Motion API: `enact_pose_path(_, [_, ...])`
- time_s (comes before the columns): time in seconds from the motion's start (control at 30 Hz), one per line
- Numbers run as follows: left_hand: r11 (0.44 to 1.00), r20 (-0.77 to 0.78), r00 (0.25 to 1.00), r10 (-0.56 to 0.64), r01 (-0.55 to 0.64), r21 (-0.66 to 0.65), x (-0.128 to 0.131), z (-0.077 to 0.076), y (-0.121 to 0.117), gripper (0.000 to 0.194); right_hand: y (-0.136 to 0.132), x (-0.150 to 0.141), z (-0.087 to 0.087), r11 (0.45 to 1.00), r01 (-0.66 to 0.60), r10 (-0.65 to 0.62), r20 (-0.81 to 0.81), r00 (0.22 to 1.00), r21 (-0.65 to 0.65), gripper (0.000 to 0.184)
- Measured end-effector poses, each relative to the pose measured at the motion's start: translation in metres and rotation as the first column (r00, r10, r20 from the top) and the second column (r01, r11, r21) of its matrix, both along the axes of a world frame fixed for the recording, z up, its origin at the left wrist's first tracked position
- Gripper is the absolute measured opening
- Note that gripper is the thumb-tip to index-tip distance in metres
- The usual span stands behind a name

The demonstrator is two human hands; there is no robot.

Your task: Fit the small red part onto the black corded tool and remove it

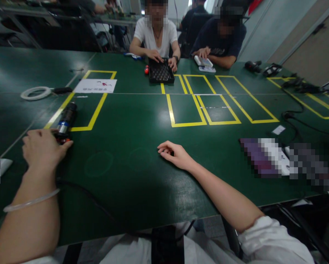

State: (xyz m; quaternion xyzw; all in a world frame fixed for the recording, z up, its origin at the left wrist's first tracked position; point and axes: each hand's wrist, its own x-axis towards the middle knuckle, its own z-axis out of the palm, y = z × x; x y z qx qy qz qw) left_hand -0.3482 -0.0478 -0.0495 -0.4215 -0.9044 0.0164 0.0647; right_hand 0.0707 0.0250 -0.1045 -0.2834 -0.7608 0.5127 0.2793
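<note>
Open green tabletop (131, 124) spans the gap between both hands (43, 148) (177, 156) (a dark cable (94, 198) crosses its near side).

Glossy, smooth green tabletop (142, 190)

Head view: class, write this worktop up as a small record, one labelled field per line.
Left hand: at near end of dark cylindrical tool, grip hidden
Right hand: fingers loosely curled, nothing visible in it
Table: green, with yellow outlines
Left side: white coil, printed sheet
Across: person in white, hands at black tray
</note>
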Motion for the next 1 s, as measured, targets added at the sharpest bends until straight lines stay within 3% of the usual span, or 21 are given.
enact_pose_path(0.2, [0.999, 0.107, 0.994, 0.032, -0.029, -0.028, 0.005, 0.006, -0.003, 0.063, 0.000, 0.001, -0.001, 1.000, -0.006, 0.006, 0.001, 1.000, 0.011, 0.024])
enact_pose_path(0.4, [0.997, 0.071, 0.995, 0.067, -0.068, 0.018, 0.014, 0.012, -0.001, 0.068, -0.001, -0.001, 0.000, 1.000, -0.001, 0.000, 0.014, 1.000, 0.011, 0.023])
enact_pose_path(0.5, [0.987, 0.112, 0.994, -0.021, 0.003, 0.162, 0.036, 0.012, 0.005, 0.059, -0.001, -0.002, 0.001, 1.000, 0.001, -0.001, 0.020, 1.000, 0.004, 0.022])
enact_pose_path(0.57, [0.954, 0.224, 0.956, -0.192, 0.129, 0.269, 0.057, 0.009, 0.011, 0.052, -0.001, -0.002, 0.001, 1.000, 0.001, -0.001, 0.019, 1.000, 0.001, 0.022])
enact_pose_path(0.67, [0.867, 0.410, 0.778, -0.476, 0.338, 0.365, 0.097, 0.001, 0.019, 0.046, -0.002, -0.003, 0.001, 1.000, 0.004, -0.004, 0.022, 1.000, -0.006, 0.022])
enact_pose_path(0.77, [0.808, 0.604, 0.539, -0.587, 0.433, 0.399, 0.140, -0.004, 0.024, 0.043, -0.002, -0.003, 0.002, 1.000, 0.003, -0.003, 0.023, 1.000, -0.013, 0.021])
enact_pose_path(0.9, [0.774, 0.824, 0.189, -0.534, 0.502, 0.387, 0.187, -0.005, 0.028, 0.049, -0.003, -0.002, 0.002, 1.000, -0.012, 0.012, -0.005, 1.000, -0.010, 0.027])
enact_pose_path(1.0, [0.795, 0.893, 0.040, -0.449, 0.473, 0.378, 0.206, -0.008, 0.029, 0.063, -0.002, -0.002, 0.002, 0.999, -0.033, 0.033, -0.020, 0.999, 0.001, 0.040])
